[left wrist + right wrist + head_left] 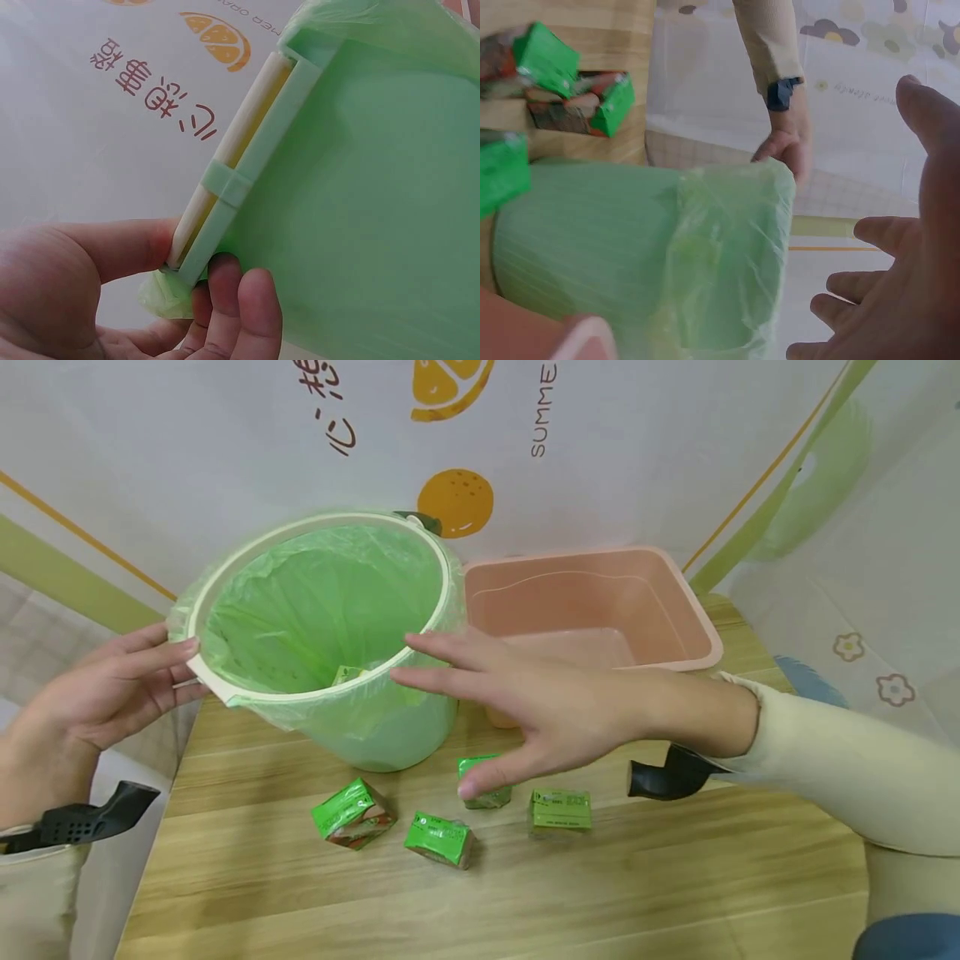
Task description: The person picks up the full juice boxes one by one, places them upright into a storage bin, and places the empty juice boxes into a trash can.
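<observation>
L hand [123,689] pinching bin [386,735] rim betw thumb & fingers; R hand [543,697] wide, fingers spread by bin's R side. Bin's at table's [600,902] far L corner, boxes [561,810] nearer me.

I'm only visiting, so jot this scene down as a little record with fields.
Left hand: holds the green bin by its rim
Right hand: fingers spread near the bin, holding nothing
Bin lining: thin green bag, folded over the rim
Inside bin: small item, partly hidden
On table: four small packets with green faces
Beside bin: pink tub
</observation>
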A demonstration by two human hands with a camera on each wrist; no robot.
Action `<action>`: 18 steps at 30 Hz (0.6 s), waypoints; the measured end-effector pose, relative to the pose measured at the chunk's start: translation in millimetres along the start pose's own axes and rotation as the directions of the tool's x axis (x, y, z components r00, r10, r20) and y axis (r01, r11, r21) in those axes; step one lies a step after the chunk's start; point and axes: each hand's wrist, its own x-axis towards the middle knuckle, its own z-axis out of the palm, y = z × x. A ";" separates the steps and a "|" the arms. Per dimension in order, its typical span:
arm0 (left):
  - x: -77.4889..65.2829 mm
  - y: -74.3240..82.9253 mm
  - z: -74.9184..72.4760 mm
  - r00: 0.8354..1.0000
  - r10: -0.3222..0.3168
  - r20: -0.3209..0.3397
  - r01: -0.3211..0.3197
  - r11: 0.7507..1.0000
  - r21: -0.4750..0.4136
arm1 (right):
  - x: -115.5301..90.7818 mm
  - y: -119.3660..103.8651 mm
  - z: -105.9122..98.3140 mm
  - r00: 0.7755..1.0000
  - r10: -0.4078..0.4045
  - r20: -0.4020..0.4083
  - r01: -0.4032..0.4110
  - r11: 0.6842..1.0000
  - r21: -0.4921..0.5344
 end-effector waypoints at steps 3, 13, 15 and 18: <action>-0.1 0.4 -0.4 1.000 0.003 -0.006 -0.003 1.000 0.011 | -12.6 -2.1 6.2 1.000 0.008 0.015 -0.008 1.000 0.002; 2.3 0.6 0.5 1.000 0.014 0.026 -0.013 0.999 -0.034 | -50.3 10.3 28.0 0.994 0.104 0.038 -0.105 0.994 0.032; 2.7 0.8 0.4 0.999 0.017 0.040 -0.015 0.999 -0.049 | -58.1 15.3 34.3 0.992 0.120 0.032 -0.121 0.991 0.047; 2.0 0.5 0.7 0.999 0.017 0.040 -0.015 0.998 -0.056 | -70.5 21.7 44.3 0.986 0.164 0.037 -0.167 0.982 0.089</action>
